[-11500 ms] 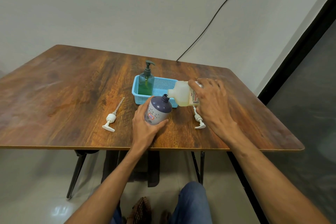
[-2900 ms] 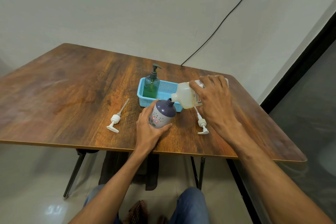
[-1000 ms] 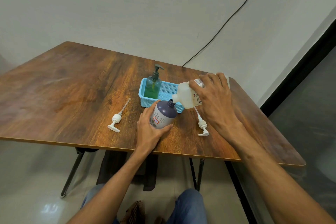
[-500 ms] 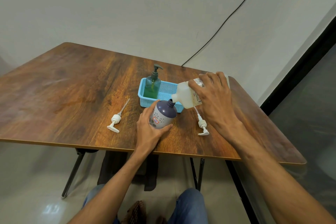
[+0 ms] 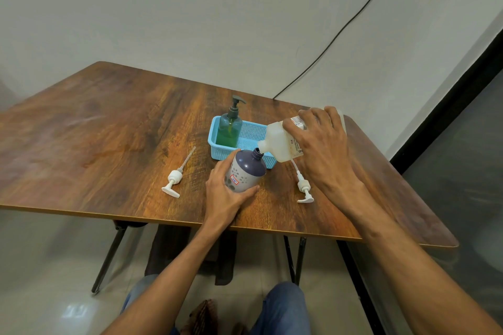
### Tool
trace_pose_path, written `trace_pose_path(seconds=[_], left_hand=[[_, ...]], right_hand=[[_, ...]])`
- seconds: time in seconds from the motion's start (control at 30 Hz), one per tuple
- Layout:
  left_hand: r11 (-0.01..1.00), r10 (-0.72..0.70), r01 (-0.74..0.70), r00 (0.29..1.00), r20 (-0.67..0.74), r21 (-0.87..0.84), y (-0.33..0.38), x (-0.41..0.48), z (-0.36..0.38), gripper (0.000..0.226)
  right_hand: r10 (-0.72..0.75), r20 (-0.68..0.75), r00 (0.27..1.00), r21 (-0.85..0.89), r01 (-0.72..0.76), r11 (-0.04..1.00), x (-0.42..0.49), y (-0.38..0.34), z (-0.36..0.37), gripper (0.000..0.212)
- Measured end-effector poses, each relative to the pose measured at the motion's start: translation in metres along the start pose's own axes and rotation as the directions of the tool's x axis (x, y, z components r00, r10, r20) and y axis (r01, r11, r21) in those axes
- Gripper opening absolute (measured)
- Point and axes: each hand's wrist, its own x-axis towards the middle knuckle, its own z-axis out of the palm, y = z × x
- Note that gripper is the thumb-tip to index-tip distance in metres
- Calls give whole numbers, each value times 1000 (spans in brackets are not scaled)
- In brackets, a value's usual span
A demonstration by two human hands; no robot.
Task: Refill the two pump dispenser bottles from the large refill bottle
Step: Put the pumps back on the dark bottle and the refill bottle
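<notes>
wooden table [image 5: 95, 130] against grey wall. left hand [image 5: 226, 196] fingers curled round purple bottle [image 5: 246, 174], pump off, near front edge; opaque, fill level cannot be told. right hand [image 5: 324, 149] clamped on refill bottle [image 5: 277, 141], tipped, spout at purple bottle's open neck, pale yellowish liquid inside. blue basket [image 5: 251, 130] at 12 o'clock of purple bottle holds green pump bottle [image 5: 229, 130], part-filled with green liquid. left pump head [image 5: 174, 181] lies at 9 o'clock, right pump head [image 5: 303, 187] at 3 o'clock.
</notes>
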Motion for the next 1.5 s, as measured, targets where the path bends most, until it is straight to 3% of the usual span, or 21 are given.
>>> trace_pose_path(seconds=[0.73, 1.0, 1.13, 1.33, 1.5], left_hand=[[999, -47, 47, 999, 7, 6, 3, -2, -1, 98], [998, -54, 53, 998, 19, 28, 0, -1, 0, 99], [999, -44, 43, 999, 28, 22, 1, -2, -1, 97], [1000, -29, 29, 999, 29, 11, 4, -2, -1, 92], [999, -43, 43, 999, 20, 5, 6, -3, -1, 86]], right_hand=[[19, -1, 1000, 13, -19, 1000, -3, 1, 3, 65], [76, -113, 991, 106, -64, 992, -13, 2, 16, 70], [134, -99, 986, 194, -113, 974, -21, 1, 25, 77], [259, 1, 966, 393, -239, 888, -32, -6, 43, 79], [411, 148, 900, 703, -388, 596, -46, -12, 54, 71]])
